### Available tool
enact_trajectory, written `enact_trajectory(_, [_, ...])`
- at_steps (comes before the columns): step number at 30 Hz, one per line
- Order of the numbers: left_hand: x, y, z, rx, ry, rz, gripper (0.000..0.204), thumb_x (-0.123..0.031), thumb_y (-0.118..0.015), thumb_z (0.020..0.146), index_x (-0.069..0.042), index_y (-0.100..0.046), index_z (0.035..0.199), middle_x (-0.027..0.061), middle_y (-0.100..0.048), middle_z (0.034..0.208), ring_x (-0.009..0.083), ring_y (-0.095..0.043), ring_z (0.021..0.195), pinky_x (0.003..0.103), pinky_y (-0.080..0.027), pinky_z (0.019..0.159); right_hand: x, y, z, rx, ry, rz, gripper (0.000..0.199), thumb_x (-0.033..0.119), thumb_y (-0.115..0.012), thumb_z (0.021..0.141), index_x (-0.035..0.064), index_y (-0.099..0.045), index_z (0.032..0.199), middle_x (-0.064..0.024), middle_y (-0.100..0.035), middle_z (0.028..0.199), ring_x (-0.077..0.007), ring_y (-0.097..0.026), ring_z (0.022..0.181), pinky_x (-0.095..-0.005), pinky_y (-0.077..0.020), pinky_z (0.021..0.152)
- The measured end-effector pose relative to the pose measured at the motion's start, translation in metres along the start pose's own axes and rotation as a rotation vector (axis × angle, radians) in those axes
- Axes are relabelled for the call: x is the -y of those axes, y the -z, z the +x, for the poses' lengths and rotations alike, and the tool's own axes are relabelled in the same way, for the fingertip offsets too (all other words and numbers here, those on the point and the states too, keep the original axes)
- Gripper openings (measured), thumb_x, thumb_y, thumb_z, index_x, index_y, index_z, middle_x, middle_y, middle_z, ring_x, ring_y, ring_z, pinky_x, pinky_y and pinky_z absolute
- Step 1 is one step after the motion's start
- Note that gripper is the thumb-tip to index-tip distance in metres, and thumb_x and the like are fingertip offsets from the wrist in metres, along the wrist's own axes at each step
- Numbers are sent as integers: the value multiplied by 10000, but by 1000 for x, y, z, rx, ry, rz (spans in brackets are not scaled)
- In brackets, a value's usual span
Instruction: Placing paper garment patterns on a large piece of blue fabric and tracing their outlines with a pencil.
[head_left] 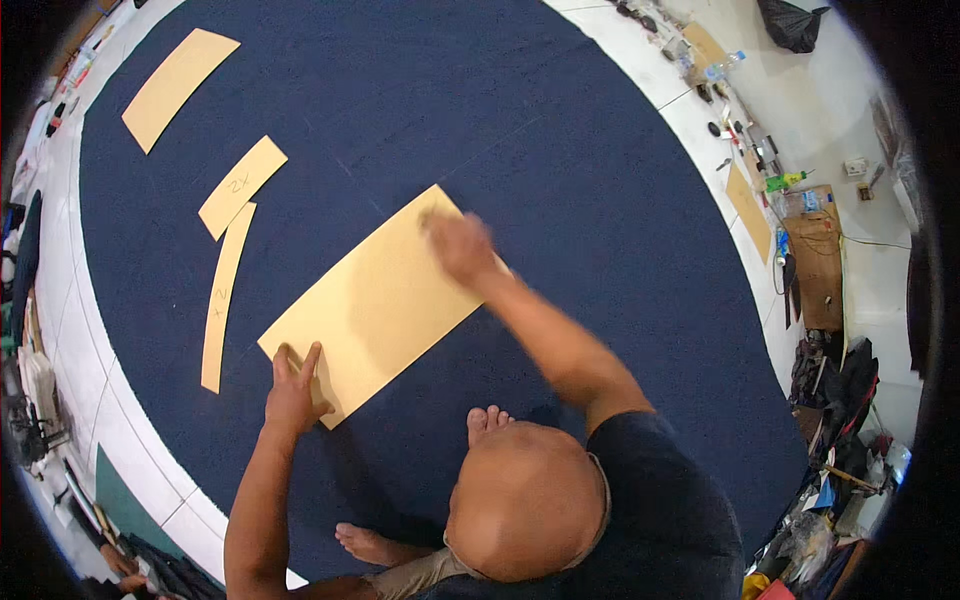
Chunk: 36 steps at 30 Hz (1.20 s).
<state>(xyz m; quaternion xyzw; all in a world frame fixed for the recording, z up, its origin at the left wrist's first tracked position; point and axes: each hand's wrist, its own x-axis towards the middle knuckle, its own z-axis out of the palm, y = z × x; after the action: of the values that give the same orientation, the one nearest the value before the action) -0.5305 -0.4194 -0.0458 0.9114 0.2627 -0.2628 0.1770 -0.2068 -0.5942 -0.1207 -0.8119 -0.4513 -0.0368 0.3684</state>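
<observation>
A dark blue carpet (560,150) covers most of the floor, edged by white tiles (90,400). The person sits on it, bare feet tucked close.

The left hand (293,392) lies flat with its fingers spread on the near corner of a large tan card sheet (375,300), pressing it to the carpet. The right hand (458,245) rests on the sheet's far corner; it is blurred, so whether it is flat or gripping something cannot be told.

Beyond the left hand lie three smaller tan pieces: a long curved strip (224,295) just past it, a short strip (242,185) further on, and a broad strip (178,87) furthest off. The first two bear pencil marks.

Past the right hand, along the tiles, bottles, tools and a cardboard box (818,270) crowd together, too small to sort out. Bags and clutter at the frame's edges are cut off by the dark rim.
</observation>
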Motion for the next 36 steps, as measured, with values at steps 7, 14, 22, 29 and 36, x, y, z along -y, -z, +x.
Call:
enact_trajectory(7, [-8, 6, -5, -146, -25, -163, 971, -227, -870, 718, -170, -349, 1535, 252, -338, 1520, 405, -390, 1401, 457, -446, 1090, 106, -6, -127, 400, 108, -49, 331, 306, -602, 941, 76, -647, 1174, -163, -540, 1418, -322, -459, 1378, -542, -274, 1172])
enact_trajectory(14, [7, -20, -6, -425, -66, -281, 631, -245, -738, 860, -53, -499, 1413, 226, -460, 1456, 409, -439, 1351, 468, -371, 1127, 3, 85, -52, 463, -392, -431, 460, 369, -655, 899, 56, -619, 1234, -148, -616, 1209, -338, -557, 1165, -527, -330, 1096])
enact_trajectory(22, [-22, -53, -8, -412, -67, -186, 769, -410, -759, 843, -33, -470, 1447, 284, -310, 1547, 457, -250, 1465, 566, -206, 1200, -151, 140, -43, 170, -380, -379, 493, 404, -641, 945, 69, -566, 1299, -152, -533, 1438, -387, -441, 1370, -576, -287, 1136])
enact_trajectory(29, [-27, -49, -6, -369, -50, -228, 805, -410, -764, 837, -32, -436, 1467, 289, -266, 1568, 470, -212, 1477, 584, -178, 1204, -157, 132, -40, 106, -368, -439, 485, 421, -593, 976, 98, -560, 1338, -155, -491, 1492, -395, -367, 1436, -576, -245, 1171])
enact_trajectory(36, [-25, -54, -4, -382, -62, -209, 813, -415, -764, 829, -28, -434, 1463, 286, -271, 1562, 482, -208, 1470, 603, -177, 1195, -161, 131, -39, 96, -368, -437, 488, 437, -578, 982, 97, -569, 1333, -150, -490, 1493, -397, -361, 1437, -578, -247, 1169])
